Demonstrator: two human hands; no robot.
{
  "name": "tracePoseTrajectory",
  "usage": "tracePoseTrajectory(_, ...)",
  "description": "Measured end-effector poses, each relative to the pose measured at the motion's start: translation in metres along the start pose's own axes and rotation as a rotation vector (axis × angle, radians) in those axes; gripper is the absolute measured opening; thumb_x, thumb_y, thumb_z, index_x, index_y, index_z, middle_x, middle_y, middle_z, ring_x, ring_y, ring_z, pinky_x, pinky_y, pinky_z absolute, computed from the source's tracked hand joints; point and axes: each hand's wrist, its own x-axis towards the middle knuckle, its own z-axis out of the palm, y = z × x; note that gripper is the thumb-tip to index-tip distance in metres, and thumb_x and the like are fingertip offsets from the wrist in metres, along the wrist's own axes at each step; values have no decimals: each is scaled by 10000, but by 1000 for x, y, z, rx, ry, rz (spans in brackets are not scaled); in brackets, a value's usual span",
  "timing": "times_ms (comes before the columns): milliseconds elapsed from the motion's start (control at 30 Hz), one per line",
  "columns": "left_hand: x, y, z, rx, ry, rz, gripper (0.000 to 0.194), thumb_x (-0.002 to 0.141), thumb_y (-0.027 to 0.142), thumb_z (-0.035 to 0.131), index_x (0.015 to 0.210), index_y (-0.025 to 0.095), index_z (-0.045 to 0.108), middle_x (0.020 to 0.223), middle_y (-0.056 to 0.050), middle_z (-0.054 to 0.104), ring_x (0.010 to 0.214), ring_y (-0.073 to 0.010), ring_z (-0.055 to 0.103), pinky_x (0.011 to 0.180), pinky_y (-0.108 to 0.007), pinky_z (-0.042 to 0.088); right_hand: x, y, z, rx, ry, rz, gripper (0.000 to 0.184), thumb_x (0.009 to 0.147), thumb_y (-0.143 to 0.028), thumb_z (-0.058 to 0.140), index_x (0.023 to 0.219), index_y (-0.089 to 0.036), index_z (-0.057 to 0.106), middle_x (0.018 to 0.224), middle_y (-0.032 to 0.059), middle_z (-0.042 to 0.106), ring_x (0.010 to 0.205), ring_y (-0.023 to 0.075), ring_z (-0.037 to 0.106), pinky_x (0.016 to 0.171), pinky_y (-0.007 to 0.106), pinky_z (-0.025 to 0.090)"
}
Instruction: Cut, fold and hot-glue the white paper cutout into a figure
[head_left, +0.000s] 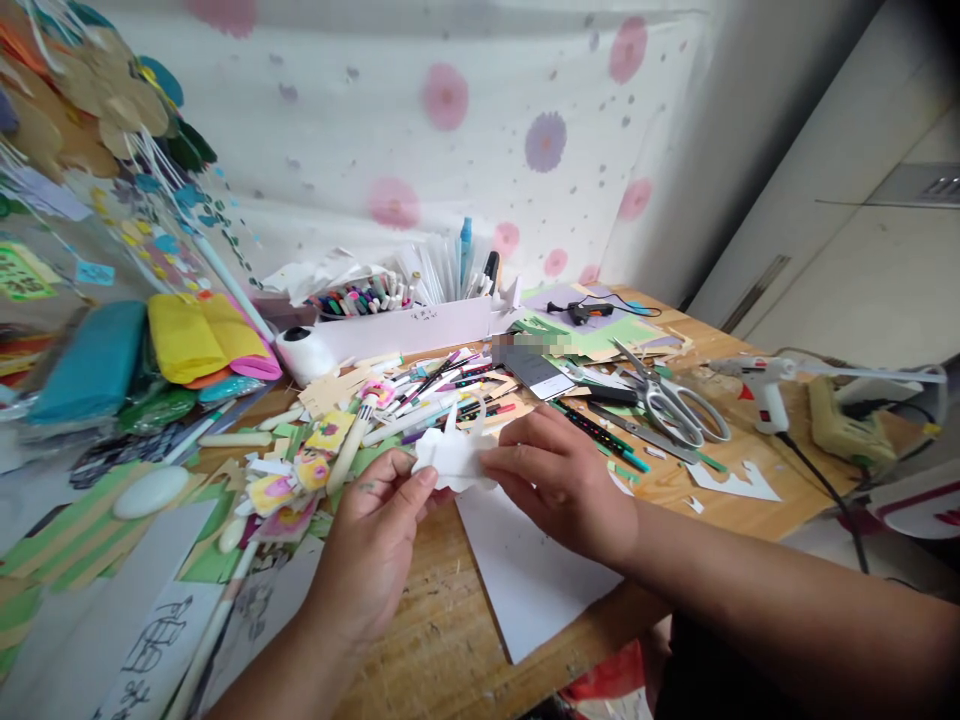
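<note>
The cutout [459, 458] is held up in the air, between the two hands, over the wood table [420, 640] and near the far end of the white sheet [532, 590]. Its left edge is pinched by the left hand [375, 530], with the thumb laid on top. The right edge is touched by the fingertips of the right hand [574, 485]; whether it is also pinched there cannot be told (the thumb is hidden). The cutout seems to be paper, so it should be judged very light, a little stiff, not slippery, and easily creased or torn. It is best taken flat by the edges, and the thin upright strips [452, 416] should not be pressed. Beyond the grip, pens [431, 385] are scattered; to its right, scissors [679, 410] are seen.
</note>
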Motion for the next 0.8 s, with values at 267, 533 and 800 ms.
tracePoseTrajectory(267,1,-2,-4,104,73,67,194,747,228,711,632,182,562,615,55,546,621,-111,494,613,-225,416,6,-11,-2,-186,-176,-4,163,801,-97,466,735,-156,603,749,89,599,724,210,482,685,352,418)
tracePoseTrajectory(533,3,7,-2,-95,119,87,131,743,181,709,708,184,583,729,36,631,752,-142,598,754,-317,509,-10,-12,-42,590,-832,168,250,733,7,520,833,-176,656,714,-7,635,609,105,544,589,198,440)
tracePoseTrajectory(800,-14,13,21,-40,47,117,163,724,203,730,675,180,576,788,-2,681,820,-186,634,769,-350,522,-2,-13,-30,952,-332,748,398,726,-544,674,709,-162,565,596,-32,527,529,90,468,505,207,376)
